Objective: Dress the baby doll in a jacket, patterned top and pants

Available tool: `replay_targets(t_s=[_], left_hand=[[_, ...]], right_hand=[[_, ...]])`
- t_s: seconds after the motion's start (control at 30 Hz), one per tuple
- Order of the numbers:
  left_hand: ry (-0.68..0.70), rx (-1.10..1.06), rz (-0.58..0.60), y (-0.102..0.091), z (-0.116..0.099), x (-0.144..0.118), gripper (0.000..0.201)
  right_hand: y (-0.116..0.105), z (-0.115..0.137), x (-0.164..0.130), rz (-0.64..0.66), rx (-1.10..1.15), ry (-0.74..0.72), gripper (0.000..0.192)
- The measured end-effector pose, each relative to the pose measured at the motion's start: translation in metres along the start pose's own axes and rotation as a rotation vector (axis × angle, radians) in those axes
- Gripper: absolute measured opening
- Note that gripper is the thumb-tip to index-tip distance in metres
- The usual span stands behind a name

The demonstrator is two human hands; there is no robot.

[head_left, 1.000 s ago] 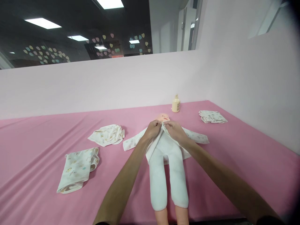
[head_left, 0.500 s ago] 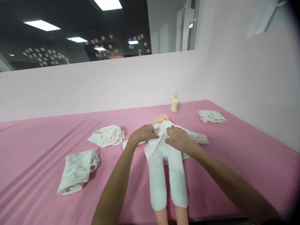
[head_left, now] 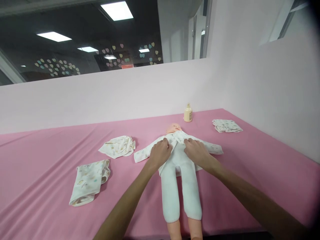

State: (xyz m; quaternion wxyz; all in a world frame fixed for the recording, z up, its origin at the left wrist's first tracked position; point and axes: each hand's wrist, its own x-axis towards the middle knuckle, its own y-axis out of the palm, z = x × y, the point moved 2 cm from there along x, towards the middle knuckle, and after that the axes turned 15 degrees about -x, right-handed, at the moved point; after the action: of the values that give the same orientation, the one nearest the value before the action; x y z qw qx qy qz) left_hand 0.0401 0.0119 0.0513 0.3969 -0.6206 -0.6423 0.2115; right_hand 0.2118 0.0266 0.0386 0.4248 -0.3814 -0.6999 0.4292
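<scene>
Room to pass lies between the bottle (head_left: 188, 115) and the far-right cloth (head_left: 227, 126), while the doll (head_left: 178, 159) blocks the middle.

Doll (head_left: 191, 196) cut off by the bottom edge; its feet are left out of view, and its facial details are too small to be read. Chest of the white shirt (head_left: 179, 136) partly covered by left hand (head_left: 161, 152) and right hand (head_left: 197, 151); fingertips hidden under curled knuckles, so whether cloth is pinched cannot be told. Left forearm (head_left: 125, 205) cropped at the bottom edge; right forearm (head_left: 250, 193) lost in the dark lower-right corner. Label on the pump bottle (head_left: 188, 114) not legible. Inner layers of the folded garment (head_left: 88, 181) concealed. Pink sheet (head_left: 45, 173) cropped at left. Red sign (head_left: 127, 66) blurred, unreadable.
</scene>
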Motion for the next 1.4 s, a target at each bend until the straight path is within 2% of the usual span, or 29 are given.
replay_targets(t_s=[0.13, 0.33, 0.43, 0.53, 0.6, 0.67, 0.77, 0.87, 0.97, 1.1, 1.23, 1.4], left_hand=[[-0.056, 0.151, 0.020, 0.006, -0.003, -0.010, 0.028], [0.049, 0.453, -0.024, 0.017, -0.010, -0.010, 0.028], [0.025, 0.478, -0.057, 0.019, -0.011, -0.009, 0.029], [0.011, 0.471, -0.027, 0.019, -0.012, -0.007, 0.029], [0.022, 0.524, 0.012, 0.020, -0.013, -0.005, 0.021], [0.045, 0.596, 0.019, 0.020, -0.016, -0.004, 0.028], [0.072, 0.660, -0.039, 0.019, -0.019, -0.004, 0.038], [0.089, 0.651, -0.091, 0.019, -0.020, -0.005, 0.042], [0.123, 0.601, -0.095, 0.019, -0.020, -0.005, 0.043], [0.099, 0.423, -0.069, 0.015, -0.021, -0.003, 0.038], [0.068, 0.181, -0.062, 0.009, -0.018, -0.005, 0.038], [0.077, 0.191, -0.111, 0.004, -0.011, -0.007, 0.032]], right_hand=[[-0.001, -0.004, -0.007, -0.089, 0.036, 0.073, 0.019], [0.009, -0.003, -0.017, -0.275, -0.023, 0.017, 0.039], [0.017, -0.002, -0.019, -0.374, -0.075, -0.060, 0.034], [0.025, -0.005, -0.017, -0.388, -0.109, -0.093, 0.026], [0.029, -0.009, -0.016, -0.385, -0.080, -0.074, 0.025], [0.032, -0.012, -0.015, -0.401, -0.008, -0.016, 0.025], [0.033, -0.015, -0.015, -0.454, 0.068, 0.079, 0.026], [0.031, -0.015, -0.017, -0.484, 0.025, 0.106, 0.037], [0.027, -0.011, -0.017, -0.483, -0.056, 0.060, 0.049], [0.026, -0.009, -0.014, -0.458, -0.126, -0.010, 0.034], [0.032, -0.009, -0.013, -0.441, -0.112, 0.011, 0.023], [0.031, -0.008, -0.018, -0.415, -0.009, 0.090, 0.025]])
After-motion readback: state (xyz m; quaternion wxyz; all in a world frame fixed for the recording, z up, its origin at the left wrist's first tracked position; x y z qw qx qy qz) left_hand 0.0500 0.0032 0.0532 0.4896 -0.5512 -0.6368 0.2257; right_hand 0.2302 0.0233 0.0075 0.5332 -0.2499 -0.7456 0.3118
